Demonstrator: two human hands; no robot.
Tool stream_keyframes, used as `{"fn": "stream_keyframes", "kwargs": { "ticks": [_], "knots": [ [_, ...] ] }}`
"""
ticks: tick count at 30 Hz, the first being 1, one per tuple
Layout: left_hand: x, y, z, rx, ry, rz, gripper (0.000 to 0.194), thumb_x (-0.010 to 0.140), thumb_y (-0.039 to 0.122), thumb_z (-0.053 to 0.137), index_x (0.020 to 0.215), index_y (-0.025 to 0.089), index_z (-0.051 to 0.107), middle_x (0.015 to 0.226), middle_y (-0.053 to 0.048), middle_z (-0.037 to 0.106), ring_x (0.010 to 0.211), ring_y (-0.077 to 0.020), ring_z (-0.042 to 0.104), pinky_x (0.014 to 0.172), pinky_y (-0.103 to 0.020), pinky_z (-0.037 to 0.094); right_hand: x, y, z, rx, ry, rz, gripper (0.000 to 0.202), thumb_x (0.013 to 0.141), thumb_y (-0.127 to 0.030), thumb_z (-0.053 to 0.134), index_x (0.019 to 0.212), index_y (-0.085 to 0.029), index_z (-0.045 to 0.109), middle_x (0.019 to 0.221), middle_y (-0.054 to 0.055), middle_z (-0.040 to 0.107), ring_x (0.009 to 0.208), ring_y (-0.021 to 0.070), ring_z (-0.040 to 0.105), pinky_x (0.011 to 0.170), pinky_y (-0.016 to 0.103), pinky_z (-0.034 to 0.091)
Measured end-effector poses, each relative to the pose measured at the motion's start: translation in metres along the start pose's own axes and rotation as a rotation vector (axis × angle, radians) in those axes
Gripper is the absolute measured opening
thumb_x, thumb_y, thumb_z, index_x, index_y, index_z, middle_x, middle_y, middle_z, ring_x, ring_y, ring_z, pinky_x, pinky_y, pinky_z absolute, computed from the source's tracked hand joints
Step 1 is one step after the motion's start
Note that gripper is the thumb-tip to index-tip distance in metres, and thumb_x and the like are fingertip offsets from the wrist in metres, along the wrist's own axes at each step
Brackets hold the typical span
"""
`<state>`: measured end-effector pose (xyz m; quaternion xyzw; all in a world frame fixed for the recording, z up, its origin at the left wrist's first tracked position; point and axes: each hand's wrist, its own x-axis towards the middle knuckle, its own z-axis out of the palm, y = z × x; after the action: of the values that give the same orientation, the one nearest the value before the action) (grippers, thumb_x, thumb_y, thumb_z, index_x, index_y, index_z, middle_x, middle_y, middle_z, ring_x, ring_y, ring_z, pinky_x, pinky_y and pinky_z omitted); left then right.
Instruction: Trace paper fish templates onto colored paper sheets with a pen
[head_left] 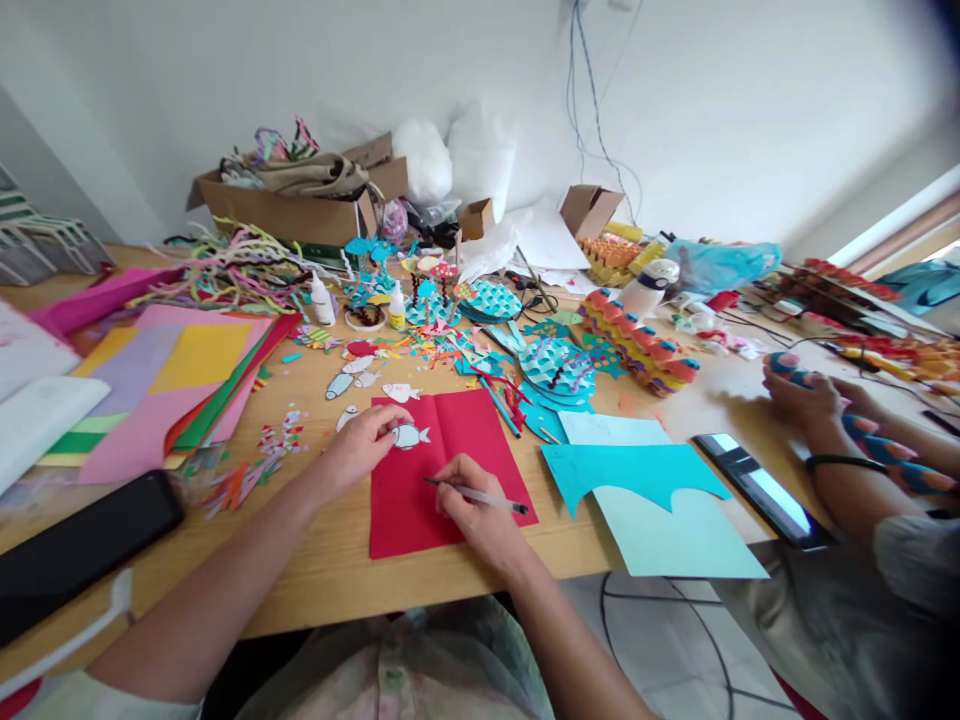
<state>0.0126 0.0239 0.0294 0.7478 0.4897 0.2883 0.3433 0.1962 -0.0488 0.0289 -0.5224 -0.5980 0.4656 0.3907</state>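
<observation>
A folded-out sheet of red paper (420, 500) lies in front of me with a crease down its middle. On its upper part rests a small white paper fish (410, 436) with a dark outline. The fingertips of my left hand (361, 440), drawn together, hold the fish's left end against the sheet. My right hand (472, 505) grips a pen (484, 496), its tip pointing left just over the red paper. More paper fish (401, 393) lie beyond the sheet, one of them bluish (339, 385).
Coloured paper sheets (165, 380) and a black phone (82, 550) lie left. Glue bottles (322, 302) and paper scraps are behind. Turquoise paper (637, 470), a second phone (761, 490) and an egg-carton craft (637, 345) lie right. Another person's hands (806, 400) hold a painted piece there.
</observation>
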Motion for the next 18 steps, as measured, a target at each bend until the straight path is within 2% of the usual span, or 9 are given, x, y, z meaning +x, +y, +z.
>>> {"fn": "stream_keyframes", "kwargs": {
  "ticks": [5, 7, 10, 12, 18],
  "knots": [
    [-0.014, -0.003, -0.005, 0.438, 0.097, 0.184, 0.025, 0.074, 0.009, 0.048, 0.094, 0.019, 0.059, 0.096, -0.006, 0.053, 0.095, -0.0214, 0.049, 0.085, -0.037, 0.040, 0.001, 0.008, 0.005, -0.016, 0.012, -0.049, 0.007, 0.072, -0.020, 0.047, 0.067, -0.018, 0.052, 0.055, -0.004, 0.049, 0.050, 0.0090, 0.041, 0.046, 0.019, 0.030],
    [-0.026, 0.000, -0.005, 0.464, 0.040, 0.231, 0.019, 0.079, 0.011, 0.046, 0.090, 0.018, 0.059, 0.092, -0.005, 0.054, 0.091, -0.0202, 0.050, 0.082, -0.035, 0.042, 0.001, 0.011, 0.005, -0.037, 0.017, -0.058, 0.005, 0.072, -0.019, 0.048, 0.068, -0.018, 0.051, 0.054, -0.005, 0.046, 0.049, 0.0084, 0.039, 0.045, 0.019, 0.029],
    [-0.047, 0.006, 0.000, 0.426, -0.131, 0.272, 0.016, 0.083, 0.013, 0.043, 0.083, 0.019, 0.058, 0.085, -0.003, 0.057, 0.083, -0.0170, 0.052, 0.076, -0.031, 0.044, -0.002, 0.013, 0.005, -0.068, 0.005, -0.059, 0.002, 0.072, -0.018, 0.049, 0.072, -0.019, 0.050, 0.054, -0.006, 0.046, 0.048, 0.0080, 0.040, 0.044, 0.018, 0.029],
    [-0.059, 0.008, 0.006, 0.440, -0.171, 0.312, 0.018, 0.084, 0.013, 0.042, 0.082, 0.019, 0.059, 0.086, -0.002, 0.058, 0.085, -0.0167, 0.052, 0.078, -0.031, 0.044, -0.005, 0.013, 0.005, -0.108, 0.002, -0.077, 0.002, 0.073, -0.018, 0.049, 0.073, -0.019, 0.051, 0.055, -0.006, 0.049, 0.049, 0.0081, 0.042, 0.045, 0.018, 0.030],
    [-0.075, 0.006, 0.015, 0.471, -0.072, 0.367, 0.025, 0.087, 0.013, 0.038, 0.094, 0.019, 0.062, 0.090, -0.004, 0.058, 0.084, -0.0153, 0.052, 0.076, -0.029, 0.047, -0.006, 0.014, 0.008, -0.233, 0.068, -0.153, 0.008, 0.072, -0.016, 0.048, 0.073, -0.020, 0.055, 0.059, -0.004, 0.055, 0.051, 0.0095, 0.048, 0.048, 0.019, 0.035]
  ]
}}
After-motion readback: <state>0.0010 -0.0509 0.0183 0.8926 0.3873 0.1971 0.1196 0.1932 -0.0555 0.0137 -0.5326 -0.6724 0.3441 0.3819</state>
